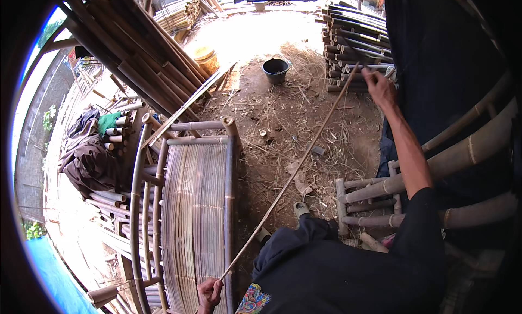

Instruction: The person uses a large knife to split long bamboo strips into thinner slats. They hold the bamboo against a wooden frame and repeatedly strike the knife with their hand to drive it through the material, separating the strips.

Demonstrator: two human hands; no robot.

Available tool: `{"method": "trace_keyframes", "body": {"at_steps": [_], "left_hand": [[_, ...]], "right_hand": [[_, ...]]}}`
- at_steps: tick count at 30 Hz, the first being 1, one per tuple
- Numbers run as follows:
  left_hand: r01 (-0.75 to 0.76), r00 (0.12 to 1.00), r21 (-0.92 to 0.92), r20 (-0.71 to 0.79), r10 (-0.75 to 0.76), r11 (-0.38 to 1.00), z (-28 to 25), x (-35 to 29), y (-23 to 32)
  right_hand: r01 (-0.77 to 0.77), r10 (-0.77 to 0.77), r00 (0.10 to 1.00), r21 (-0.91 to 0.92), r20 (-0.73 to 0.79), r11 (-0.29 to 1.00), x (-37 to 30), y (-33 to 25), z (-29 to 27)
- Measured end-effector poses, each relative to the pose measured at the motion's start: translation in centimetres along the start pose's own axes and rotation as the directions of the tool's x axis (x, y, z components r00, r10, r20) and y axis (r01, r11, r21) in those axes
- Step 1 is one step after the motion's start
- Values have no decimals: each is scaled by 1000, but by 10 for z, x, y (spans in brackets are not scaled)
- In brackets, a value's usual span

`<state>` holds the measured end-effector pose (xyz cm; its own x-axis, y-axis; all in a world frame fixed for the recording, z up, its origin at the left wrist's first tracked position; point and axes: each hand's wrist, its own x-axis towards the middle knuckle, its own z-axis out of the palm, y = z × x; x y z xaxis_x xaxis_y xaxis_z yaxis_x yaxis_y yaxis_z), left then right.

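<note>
While both arms are spread wide, a long thin pale bamboo strip runs in a slanted line across the middle of the view, from the lower left up to the upper right, above the ground. The left hand is at the bottom edge and its fingers are closed around the lower end of the strip, just beside the bamboo frame. The right hand is far away at the upper right, on a stretched arm in a black sleeve, and it is pinched shut on the upper end of the strip, in front of a stack of dark grey-green bamboo poles.

Just left of the strip lies a bamboo furniture frame with a panel of thin pale slats, with round poles along its edges. Under the strip is brown earth ground covered with dry shavings and straw. The person's feet in pale sandals stand on it near the middle of the strip. At the right side stands another frame made of thick pale bamboo poles, below the right arm. Farther away, a black round bucket stands on the ground, and a yellow-brown round container is left of it. Long brown bamboo poles lean at the upper left, and a heap of dark cloth lies on the left side.
</note>
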<state>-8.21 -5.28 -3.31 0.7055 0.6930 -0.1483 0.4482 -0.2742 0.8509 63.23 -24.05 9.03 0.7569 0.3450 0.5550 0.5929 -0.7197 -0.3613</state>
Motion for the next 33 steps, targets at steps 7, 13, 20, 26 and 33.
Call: {"method": "trace_keyframes", "body": {"at_steps": [7, 13, 20, 26, 33], "left_hand": [[113, 994, -38, 16, -113, 993, 22, 33, 10], [241, 921, -510, 388, -29, 826, 68, 162, 134], [99, 966, -527, 253, 45, 844, 88, 208, 195], [105, 978, -535, 208, 10, 838, 90, 172, 192], [132, 980, -524, 196, -31, 842, 88, 161, 189]], "right_hand": [[-432, 352, 894, 323, 278, 842, -13, -33, -10], [149, -263, 927, 381, 266, 912, -138, -149, 34], [425, -539, 829, 458, 151, 781, -202, -206, 36], [13, -245, 866, 471, 436, 882, -166, -186, 28], [242, -399, 873, 462, 281, 853, -190, -187, 39]]}}
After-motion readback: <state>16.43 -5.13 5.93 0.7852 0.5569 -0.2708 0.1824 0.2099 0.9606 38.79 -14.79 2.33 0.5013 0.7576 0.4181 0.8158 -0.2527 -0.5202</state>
